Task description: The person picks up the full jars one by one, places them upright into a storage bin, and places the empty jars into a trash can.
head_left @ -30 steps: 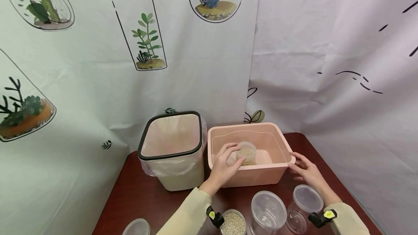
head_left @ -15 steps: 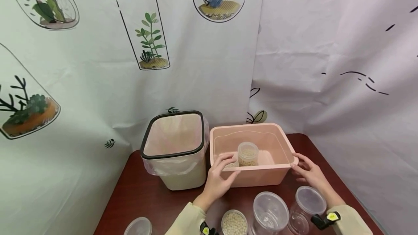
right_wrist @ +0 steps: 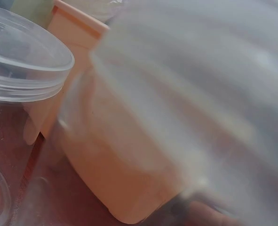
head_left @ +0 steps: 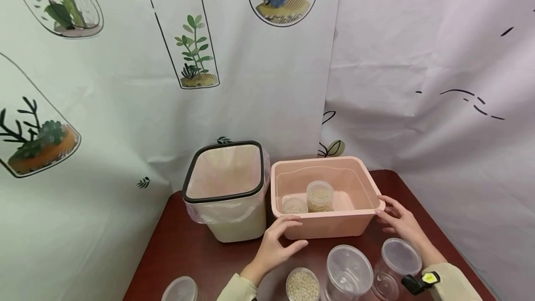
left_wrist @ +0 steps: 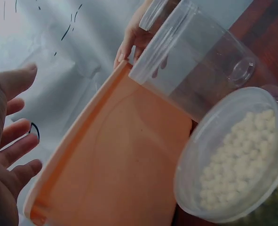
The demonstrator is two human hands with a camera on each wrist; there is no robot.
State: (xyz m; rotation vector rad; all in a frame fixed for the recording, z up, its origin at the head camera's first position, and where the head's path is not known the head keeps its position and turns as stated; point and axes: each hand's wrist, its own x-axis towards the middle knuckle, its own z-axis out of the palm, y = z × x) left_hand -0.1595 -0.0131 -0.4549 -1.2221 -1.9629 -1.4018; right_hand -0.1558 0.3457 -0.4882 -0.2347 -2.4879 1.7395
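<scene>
A pink plastic tub (head_left: 326,224) stands at the back of the table. Inside it are a low round container (head_left: 295,206) and a taller clear jar (head_left: 320,199) with tan contents. My left hand (head_left: 271,247) hangs in front of the tub, thumb and fingers spread, nothing between them; the left wrist view shows the same hand (left_wrist: 11,136) beside the tub's rim. At the front right corner of the rim, my right hand (head_left: 399,222) holds the tub between thumb and fingers. A jar of pale round beads (head_left: 303,286) stands below my left hand.
Two clear, lidded jars (head_left: 349,271) (head_left: 399,264) stand before the tub, close to my right forearm. Left of the tub is a lined waste bin (head_left: 238,222) with a black rim. Another lid-topped container (head_left: 180,289) sits at the front left. A printed curtain (head_left: 271,82) hangs behind.
My left hand has drawn back out of the tub towards me, and the low container inside now shows fully. My right hand stays at the tub's corner.
</scene>
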